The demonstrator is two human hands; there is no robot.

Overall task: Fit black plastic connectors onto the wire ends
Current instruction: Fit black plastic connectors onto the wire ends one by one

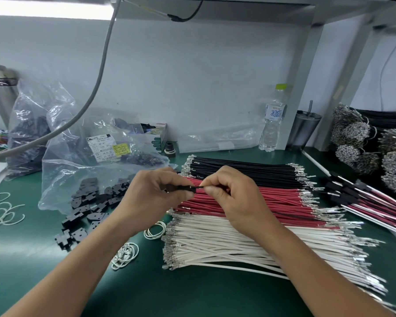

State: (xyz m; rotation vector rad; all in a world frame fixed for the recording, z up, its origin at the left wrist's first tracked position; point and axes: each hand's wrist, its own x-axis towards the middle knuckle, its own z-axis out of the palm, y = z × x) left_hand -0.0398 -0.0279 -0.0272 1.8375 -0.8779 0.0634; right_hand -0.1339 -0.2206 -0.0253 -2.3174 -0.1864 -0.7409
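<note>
Connector [183, 188] is gripped by left hand [154, 193] at frame centre, so its opening faces the wire. Wire [199, 187] is pinched near its tip by right hand [234, 195], probably for straight insertion.

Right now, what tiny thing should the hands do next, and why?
Probably push the black wire the rest of the way into the black connector. The left hand grips the connector, the right hand pinches the wire just beside it, and a short stretch of wire shows between them.
</note>
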